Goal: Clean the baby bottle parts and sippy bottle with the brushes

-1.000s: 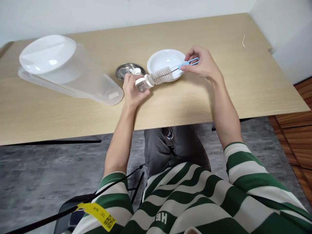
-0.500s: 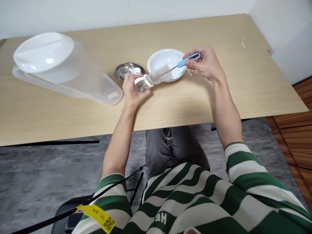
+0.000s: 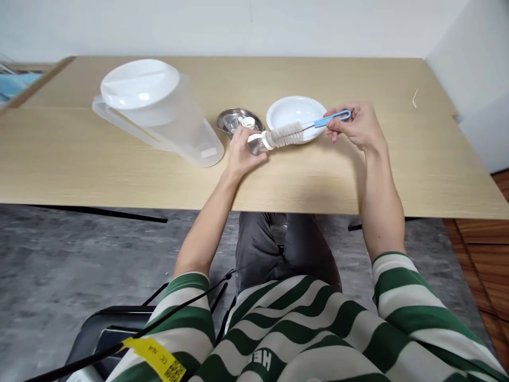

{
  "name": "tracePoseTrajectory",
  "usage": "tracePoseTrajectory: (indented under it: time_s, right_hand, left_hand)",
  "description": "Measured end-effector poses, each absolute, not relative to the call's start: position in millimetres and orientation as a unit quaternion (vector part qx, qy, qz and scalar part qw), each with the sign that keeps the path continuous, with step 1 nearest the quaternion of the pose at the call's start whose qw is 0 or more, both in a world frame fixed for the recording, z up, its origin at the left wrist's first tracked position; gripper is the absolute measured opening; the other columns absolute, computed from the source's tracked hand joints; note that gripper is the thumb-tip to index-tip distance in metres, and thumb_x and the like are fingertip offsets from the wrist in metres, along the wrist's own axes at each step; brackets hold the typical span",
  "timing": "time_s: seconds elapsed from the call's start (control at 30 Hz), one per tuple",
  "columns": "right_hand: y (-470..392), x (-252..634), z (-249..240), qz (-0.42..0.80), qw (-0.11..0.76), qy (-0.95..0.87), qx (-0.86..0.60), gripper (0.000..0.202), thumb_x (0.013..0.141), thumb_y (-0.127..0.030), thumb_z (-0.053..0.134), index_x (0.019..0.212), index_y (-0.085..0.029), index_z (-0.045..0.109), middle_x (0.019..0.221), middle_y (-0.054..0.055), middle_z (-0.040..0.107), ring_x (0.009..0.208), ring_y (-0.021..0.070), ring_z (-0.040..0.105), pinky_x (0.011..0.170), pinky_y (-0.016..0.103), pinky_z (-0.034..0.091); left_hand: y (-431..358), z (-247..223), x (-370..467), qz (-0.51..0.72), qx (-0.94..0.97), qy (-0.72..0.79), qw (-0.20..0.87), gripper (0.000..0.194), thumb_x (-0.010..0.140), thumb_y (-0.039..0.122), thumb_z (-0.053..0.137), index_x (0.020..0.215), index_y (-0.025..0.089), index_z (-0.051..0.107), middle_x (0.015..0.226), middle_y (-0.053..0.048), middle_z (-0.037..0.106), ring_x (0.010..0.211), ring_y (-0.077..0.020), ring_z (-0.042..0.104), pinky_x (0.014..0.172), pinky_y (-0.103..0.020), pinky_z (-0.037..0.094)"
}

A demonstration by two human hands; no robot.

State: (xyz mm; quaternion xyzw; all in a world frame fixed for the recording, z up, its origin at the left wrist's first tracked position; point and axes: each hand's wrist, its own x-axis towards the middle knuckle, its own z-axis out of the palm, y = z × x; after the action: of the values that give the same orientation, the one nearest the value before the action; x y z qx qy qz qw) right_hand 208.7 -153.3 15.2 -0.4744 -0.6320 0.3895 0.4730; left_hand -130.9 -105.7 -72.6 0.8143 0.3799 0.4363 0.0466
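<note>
Left of the bowl (image 3: 296, 109), our left hand (image 3: 242, 152) wraps the bottle (image 3: 257, 145). Right of the bowl, our right hand (image 3: 361, 125) pinches the brush (image 3: 289, 135) by its handle (image 3: 325, 120).

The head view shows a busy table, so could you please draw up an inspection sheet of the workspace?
Surface: pale wood-grain table, bearing a lidded pitcher, a metal dish with small parts, and a white bowl.
Job's things: clear bottle tilted, its mouth toward the brush; bristles at the mouth, depth inside unclear.
Clutter: thin pale strip near the table's right end.
Hands: left hand grips the bottle; right hand holds the brush's blue handle.
Cables: black cord with a yellow tag, crossing the left sleeve.
Surroundings: white wall, grey floor, black chair at lower left.
</note>
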Motion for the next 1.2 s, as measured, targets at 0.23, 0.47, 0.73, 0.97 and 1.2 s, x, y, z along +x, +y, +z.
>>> tracePoseTrajectory:
  time_s: [0.23, 0.47, 0.73, 0.97, 1.2]
  right_hand:
    - [-153, 209, 14, 0.404, 0.484, -0.626, -0.459, 0.030, 0.075, -0.030, 0.090, 0.097, -0.017, 0.074, 0.070, 0.002, 0.069, 0.061, 0.0156, 0.065, 0.060, 0.032, 0.063]
    - [-153, 203, 12, 0.403, 0.488, -0.630, -0.451, 0.033, 0.074, -0.035, 0.090, 0.095, -0.014, 0.076, 0.065, 0.001, 0.068, 0.053, 0.0113, 0.062, 0.053, 0.027, 0.060]
    - [-156, 188, 11, 0.402, 0.462, -0.632, -0.475, 0.053, 0.072, -0.068, 0.084, 0.079, -0.016, 0.073, 0.054, 0.002, 0.065, 0.040, 0.0097, 0.055, 0.039, 0.023, 0.048]
    - [-155, 175, 2, 0.308, 0.396, -0.676, -0.539, 0.067, 0.082, -0.082, 0.061, 0.059, -0.020, 0.061, 0.041, -0.002, 0.049, 0.039, 0.0102, 0.049, 0.044, 0.024, 0.039]
    - [-153, 181, 7, 0.388, 0.452, -0.664, -0.452, 0.056, 0.078, -0.072, 0.076, 0.107, -0.025, 0.073, 0.061, -0.004, 0.056, 0.049, 0.0115, 0.051, 0.047, 0.026, 0.045]
  left_hand:
    - [-107, -73, -131, 0.454, 0.814, 0.360, 0.031, 0.048, 0.074, 0.041, 0.085, 0.112, 0.023, 0.062, 0.108, -0.008, 0.067, 0.107, -0.0319, 0.065, 0.096, -0.055, 0.055]
    - [-105, -75, -136, 0.444, 0.818, 0.364, 0.024, 0.049, 0.075, 0.041, 0.083, 0.116, 0.023, 0.062, 0.110, -0.009, 0.066, 0.108, -0.0322, 0.065, 0.096, -0.054, 0.055]
    - [-115, -66, -132, 0.420, 0.845, 0.332, 0.010, 0.049, 0.072, 0.021, 0.078, 0.118, 0.022, 0.062, 0.111, -0.010, 0.066, 0.106, -0.0302, 0.065, 0.095, -0.052, 0.056]
    - [-115, -66, -134, 0.424, 0.834, 0.352, 0.017, 0.049, 0.072, 0.018, 0.076, 0.119, 0.022, 0.063, 0.113, -0.010, 0.064, 0.110, -0.0316, 0.063, 0.097, -0.053, 0.053]
    - [-117, -63, -129, 0.445, 0.819, 0.361, 0.025, 0.047, 0.072, 0.020, 0.077, 0.116, 0.022, 0.062, 0.110, -0.009, 0.065, 0.106, -0.0288, 0.063, 0.093, -0.048, 0.055]
